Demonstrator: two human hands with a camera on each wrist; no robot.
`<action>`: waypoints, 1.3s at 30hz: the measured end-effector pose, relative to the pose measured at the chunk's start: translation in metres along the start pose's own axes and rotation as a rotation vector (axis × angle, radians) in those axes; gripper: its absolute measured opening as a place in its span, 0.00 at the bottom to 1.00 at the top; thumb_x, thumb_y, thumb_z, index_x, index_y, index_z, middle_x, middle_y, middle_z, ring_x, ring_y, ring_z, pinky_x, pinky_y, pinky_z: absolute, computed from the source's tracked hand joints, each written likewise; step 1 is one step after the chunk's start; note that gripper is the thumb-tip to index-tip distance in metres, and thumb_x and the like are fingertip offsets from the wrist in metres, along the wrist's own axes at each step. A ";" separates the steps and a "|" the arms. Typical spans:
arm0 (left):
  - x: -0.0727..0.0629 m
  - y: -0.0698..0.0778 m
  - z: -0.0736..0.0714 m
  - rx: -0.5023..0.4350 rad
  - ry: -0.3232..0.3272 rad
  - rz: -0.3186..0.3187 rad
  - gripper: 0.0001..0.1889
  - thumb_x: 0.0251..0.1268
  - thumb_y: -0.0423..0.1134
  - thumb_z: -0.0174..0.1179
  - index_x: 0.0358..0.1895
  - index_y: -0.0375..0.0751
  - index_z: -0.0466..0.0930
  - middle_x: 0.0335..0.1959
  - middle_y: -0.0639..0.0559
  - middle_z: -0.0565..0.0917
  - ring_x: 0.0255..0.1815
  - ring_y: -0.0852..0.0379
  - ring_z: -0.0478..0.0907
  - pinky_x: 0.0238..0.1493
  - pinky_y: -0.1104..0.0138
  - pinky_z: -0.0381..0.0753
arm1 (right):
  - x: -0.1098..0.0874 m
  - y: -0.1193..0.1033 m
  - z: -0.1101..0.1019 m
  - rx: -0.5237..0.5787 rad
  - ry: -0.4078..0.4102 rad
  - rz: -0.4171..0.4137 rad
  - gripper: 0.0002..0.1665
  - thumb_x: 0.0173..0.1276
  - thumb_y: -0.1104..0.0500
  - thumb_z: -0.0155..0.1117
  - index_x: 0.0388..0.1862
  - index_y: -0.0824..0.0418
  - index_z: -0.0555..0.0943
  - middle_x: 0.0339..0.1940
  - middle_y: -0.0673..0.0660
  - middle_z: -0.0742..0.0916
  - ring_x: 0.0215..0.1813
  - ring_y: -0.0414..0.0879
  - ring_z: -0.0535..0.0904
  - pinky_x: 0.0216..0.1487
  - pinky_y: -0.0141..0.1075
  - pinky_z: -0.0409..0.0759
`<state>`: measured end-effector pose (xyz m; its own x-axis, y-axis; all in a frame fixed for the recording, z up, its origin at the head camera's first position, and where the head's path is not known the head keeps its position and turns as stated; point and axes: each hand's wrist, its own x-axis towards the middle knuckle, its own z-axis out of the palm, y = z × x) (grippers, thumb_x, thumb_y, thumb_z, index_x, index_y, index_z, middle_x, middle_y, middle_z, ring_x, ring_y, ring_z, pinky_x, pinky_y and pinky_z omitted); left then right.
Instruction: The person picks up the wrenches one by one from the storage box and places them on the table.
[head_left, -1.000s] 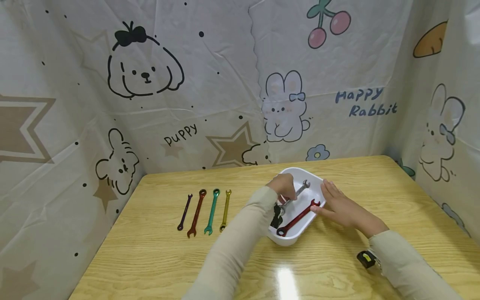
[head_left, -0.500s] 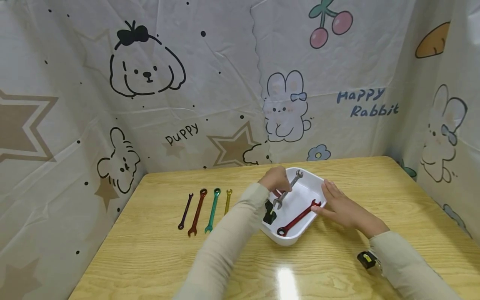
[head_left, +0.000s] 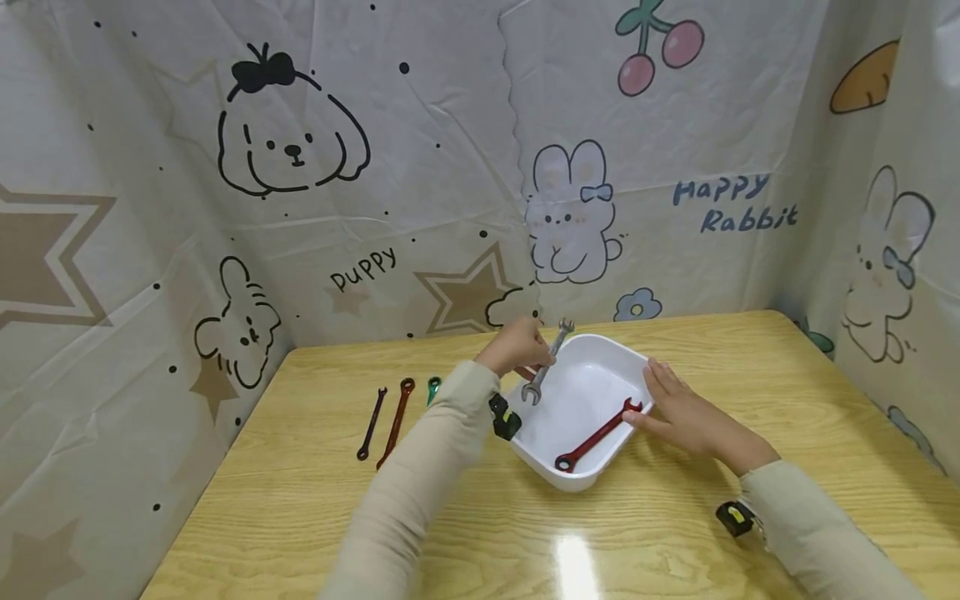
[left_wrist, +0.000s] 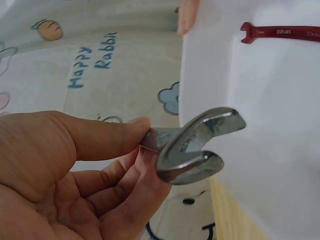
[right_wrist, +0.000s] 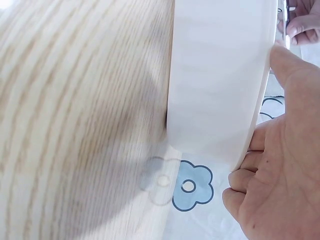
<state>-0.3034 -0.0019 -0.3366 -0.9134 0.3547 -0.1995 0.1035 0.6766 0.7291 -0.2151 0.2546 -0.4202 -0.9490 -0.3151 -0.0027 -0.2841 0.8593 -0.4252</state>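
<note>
My left hand (head_left: 517,346) pinches a silver wrench (head_left: 557,343) between thumb and fingers, tilted above the left rim of a white plastic tray (head_left: 573,479). In the left wrist view the wrench's open-end jaw (left_wrist: 192,150) points away from the fingertips. A red combination wrench (head_left: 600,437) lies inside the tray along its right side. My right hand (head_left: 686,412) rests against the tray's right rim, fingers extended and thumb over the edge. From the right wrist view, the right hand (right_wrist: 280,150) touches the tray's rim.
Left of the tray, a purple wrench (head_left: 372,425), a dark orange-red wrench (head_left: 397,417) and a green wrench (head_left: 433,388) lie in a row on the wooden table (head_left: 285,500). My left arm covers part of that row. A printed curtain (head_left: 420,167) stands behind the table.
My left hand has lifted the silver wrench out of the tray and carried it left and up. The left sleeve now hides the yellow wrench. The right hand has stayed at the rim.
</note>
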 end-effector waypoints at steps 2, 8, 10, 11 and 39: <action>-0.007 -0.005 -0.010 -0.032 0.008 0.003 0.09 0.59 0.29 0.64 0.23 0.31 0.80 0.26 0.47 0.82 0.26 0.56 0.80 0.27 0.66 0.84 | 0.000 0.000 0.000 0.002 0.001 -0.006 0.58 0.68 0.33 0.52 0.73 0.77 0.46 0.76 0.74 0.46 0.75 0.71 0.41 0.70 0.64 0.46; -0.029 -0.034 -0.047 -0.073 0.046 -0.032 0.05 0.61 0.29 0.63 0.30 0.30 0.79 0.28 0.44 0.81 0.28 0.54 0.82 0.30 0.64 0.85 | 0.001 0.000 0.001 0.002 0.005 -0.018 0.57 0.69 0.34 0.51 0.73 0.77 0.45 0.75 0.74 0.46 0.74 0.71 0.41 0.70 0.64 0.46; -0.036 -0.049 -0.061 -0.085 0.054 -0.049 0.05 0.61 0.29 0.63 0.30 0.30 0.78 0.27 0.45 0.80 0.28 0.55 0.81 0.31 0.62 0.85 | 0.000 0.000 0.001 0.001 0.005 -0.013 0.58 0.69 0.33 0.51 0.73 0.77 0.45 0.76 0.74 0.46 0.74 0.71 0.41 0.70 0.64 0.46; -0.041 -0.056 -0.068 -0.085 0.059 -0.060 0.05 0.61 0.29 0.63 0.30 0.30 0.78 0.27 0.45 0.80 0.27 0.55 0.81 0.32 0.62 0.85 | 0.000 0.000 0.001 0.000 0.004 -0.010 0.58 0.69 0.33 0.51 0.73 0.77 0.45 0.76 0.74 0.46 0.74 0.71 0.41 0.70 0.64 0.46; -0.098 -0.221 -0.129 -0.020 0.218 -0.385 0.05 0.63 0.27 0.56 0.35 0.25 0.79 0.26 0.45 0.78 0.25 0.54 0.75 0.31 0.59 0.82 | 0.000 0.003 0.000 0.007 -0.014 -0.005 0.57 0.69 0.34 0.51 0.74 0.76 0.44 0.76 0.72 0.45 0.75 0.70 0.39 0.70 0.64 0.46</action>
<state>-0.2872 -0.2690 -0.3935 -0.9458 -0.0667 -0.3180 -0.2664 0.7193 0.6416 -0.2157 0.2577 -0.4212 -0.9456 -0.3251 -0.0128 -0.2881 0.8550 -0.4313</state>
